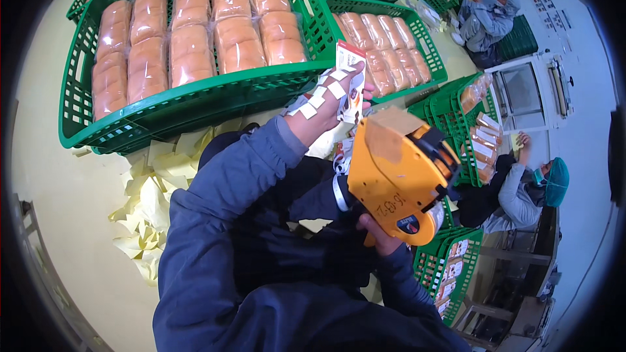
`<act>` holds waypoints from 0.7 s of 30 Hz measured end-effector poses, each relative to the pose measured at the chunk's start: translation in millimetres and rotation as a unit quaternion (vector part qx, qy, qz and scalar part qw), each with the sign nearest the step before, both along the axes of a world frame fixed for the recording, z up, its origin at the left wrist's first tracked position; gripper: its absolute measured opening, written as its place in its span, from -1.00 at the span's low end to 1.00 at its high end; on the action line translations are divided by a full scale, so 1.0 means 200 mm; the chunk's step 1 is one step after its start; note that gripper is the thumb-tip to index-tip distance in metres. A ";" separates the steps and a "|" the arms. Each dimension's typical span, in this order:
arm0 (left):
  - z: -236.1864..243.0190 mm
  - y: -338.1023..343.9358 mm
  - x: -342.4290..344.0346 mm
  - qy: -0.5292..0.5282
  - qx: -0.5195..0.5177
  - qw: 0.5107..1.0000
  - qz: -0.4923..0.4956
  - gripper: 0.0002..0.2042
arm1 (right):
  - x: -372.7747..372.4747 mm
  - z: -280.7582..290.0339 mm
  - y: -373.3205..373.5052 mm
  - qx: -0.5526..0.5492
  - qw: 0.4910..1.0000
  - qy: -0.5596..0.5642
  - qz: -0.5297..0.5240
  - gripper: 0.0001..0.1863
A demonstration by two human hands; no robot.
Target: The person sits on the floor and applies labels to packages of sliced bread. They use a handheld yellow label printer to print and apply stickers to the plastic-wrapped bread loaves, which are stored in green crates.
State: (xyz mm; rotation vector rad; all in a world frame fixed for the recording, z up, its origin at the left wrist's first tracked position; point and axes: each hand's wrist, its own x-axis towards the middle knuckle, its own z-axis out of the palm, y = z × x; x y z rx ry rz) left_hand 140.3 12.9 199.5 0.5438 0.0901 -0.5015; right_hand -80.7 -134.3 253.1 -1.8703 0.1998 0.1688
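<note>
My left hand is closed around a stack of printed cardlike labels, white with a red top edge. Several small white stickers are stuck along the back of that hand. In my right hand is a yellow price labelling gun, gripped from below and tilted up close beneath the labels. Its handle is mostly hidden. Just beyond my left hand stands a large green crate holding rows of wrapped bread loaves.
Crumpled pale yellow paper lies on the floor at left. More green crates with packed bread stand beyond and to the right. One co-worker in a green hair cover sits at right; another person sits at far right.
</note>
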 end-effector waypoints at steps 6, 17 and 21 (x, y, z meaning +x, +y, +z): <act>-0.02 -0.02 0.04 0.024 0.093 0.994 0.046 -0.64 | 0.04 -0.13 0.03 -0.155 0.981 -0.097 0.057 -0.88; -0.05 -0.02 0.06 0.020 0.089 0.995 0.052 -0.75 | 0.00 -0.13 0.03 -0.136 0.980 -0.080 0.123 -0.74; -0.05 -0.04 0.05 0.019 0.074 0.995 0.060 -0.74 | -0.08 -0.10 0.00 0.023 0.998 0.052 0.028 -0.73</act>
